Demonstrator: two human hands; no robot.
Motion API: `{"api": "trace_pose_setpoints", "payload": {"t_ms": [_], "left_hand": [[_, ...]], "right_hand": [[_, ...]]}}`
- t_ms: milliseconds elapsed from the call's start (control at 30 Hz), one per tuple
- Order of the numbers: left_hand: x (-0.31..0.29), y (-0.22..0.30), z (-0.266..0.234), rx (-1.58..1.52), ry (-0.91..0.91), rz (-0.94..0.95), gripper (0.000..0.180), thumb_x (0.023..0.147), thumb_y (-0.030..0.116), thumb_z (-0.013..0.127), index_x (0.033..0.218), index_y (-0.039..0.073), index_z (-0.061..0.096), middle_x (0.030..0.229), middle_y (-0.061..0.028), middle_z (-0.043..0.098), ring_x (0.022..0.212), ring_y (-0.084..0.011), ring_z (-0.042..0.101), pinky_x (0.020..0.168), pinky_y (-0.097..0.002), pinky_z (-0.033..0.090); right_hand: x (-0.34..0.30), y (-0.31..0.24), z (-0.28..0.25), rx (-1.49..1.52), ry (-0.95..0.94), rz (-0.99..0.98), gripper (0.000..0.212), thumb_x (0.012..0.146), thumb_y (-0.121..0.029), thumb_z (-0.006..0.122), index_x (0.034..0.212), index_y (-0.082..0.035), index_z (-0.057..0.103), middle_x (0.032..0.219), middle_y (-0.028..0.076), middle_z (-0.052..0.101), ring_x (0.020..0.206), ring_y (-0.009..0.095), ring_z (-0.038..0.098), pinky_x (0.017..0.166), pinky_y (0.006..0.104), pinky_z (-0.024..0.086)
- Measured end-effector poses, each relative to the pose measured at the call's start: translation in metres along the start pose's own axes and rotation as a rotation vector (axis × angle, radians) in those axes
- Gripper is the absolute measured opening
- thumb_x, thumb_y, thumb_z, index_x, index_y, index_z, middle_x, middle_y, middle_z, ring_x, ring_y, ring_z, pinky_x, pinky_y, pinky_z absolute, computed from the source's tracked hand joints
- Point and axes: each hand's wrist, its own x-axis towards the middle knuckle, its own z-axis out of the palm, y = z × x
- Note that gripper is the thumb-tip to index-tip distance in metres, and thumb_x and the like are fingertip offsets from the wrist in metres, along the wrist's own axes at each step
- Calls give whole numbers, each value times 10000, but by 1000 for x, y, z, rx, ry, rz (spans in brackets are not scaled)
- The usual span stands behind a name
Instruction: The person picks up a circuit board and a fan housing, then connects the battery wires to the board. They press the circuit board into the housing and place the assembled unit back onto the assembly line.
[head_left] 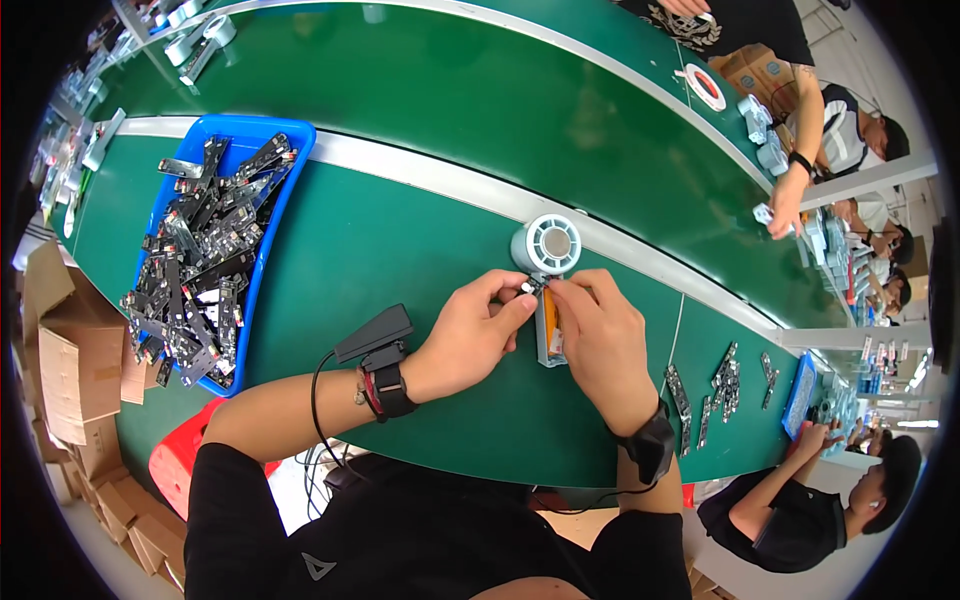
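A pale blue handheld fan [546, 243] lies on the green table in front of me, its round slatted head pointing away. Its handle [545, 350] is uncovered, and an orange-yellow piece [551, 325] shows inside. Closed at the fan's neck, my left hand [470, 335] pinches at a small dark and white part [531, 287] whose kind I cannot make out. From the other side my right hand [608, 345] grips the handle, thumb and fingertips at the neck. The fingers partly cover the neck and the handle's right side.
To the left stands a blue tray [262, 262] heaped with circuit boards [215, 235]. Several loose boards [728, 380] lie at the right. Beyond a pale rail runs a green belt [430, 90]; a co-worker's hand [787, 205] reaches over it. Cardboard boxes [85, 360] are stacked at far left.
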Motion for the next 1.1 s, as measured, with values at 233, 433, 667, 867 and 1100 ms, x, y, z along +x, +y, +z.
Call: {"api": "trace_pose_setpoints", "payload": {"t_ms": [233, 433, 667, 867, 1100], "left_hand": [[-1, 1, 4, 95, -2, 28, 301, 1056, 152, 588, 1300, -18, 545, 916, -9, 582, 655, -65, 556, 511, -227, 434], [-1, 2, 2, 23, -33, -55, 295, 1055, 159, 589, 1289, -17, 562, 905, -5, 579, 641, -64, 551, 508, -226, 432], [0, 4, 0, -55, -25, -60, 274, 1053, 146, 584, 1270, -21, 576, 917, -24, 609, 642, -83, 576, 509, -237, 455], [-2, 23, -1, -190, -27, -147, 252, 1038, 127, 598, 1243, -20, 587, 933, -60, 644, 674, -116, 636, 545, -263, 538], [10, 5, 7, -116, -38, -100, 167, 985, 68, 663, 1112, -10, 588, 945, -96, 656, 704, -140, 675, 533, -282, 589]], "right_hand": [[0, -7, -1, -43, -49, 60, 146, 904, -37, 703, 1050, -41, 720, 1028, 81, 642, 752, 274, 689, 620, 369, 552], [-16, 6, 17, -8, 130, 13, 179, 901, -43, 705, 1079, -48, 717, 1024, 78, 644, 758, 256, 687, 610, 358, 551], [-12, -8, 9, -147, 88, 8, 228, 894, -31, 700, 1116, -76, 720, 980, 58, 642, 725, 241, 673, 593, 343, 542], [-15, -13, 1, -230, -87, 100, 290, 883, -22, 697, 1164, -90, 711, 966, 58, 627, 723, 247, 667, 589, 342, 540], [-26, 16, 21, 768, 110, 479, 231, 931, 20, 668, 1160, -5, 658, 974, 34, 654, 816, 128, 666, 702, 255, 535]]}}
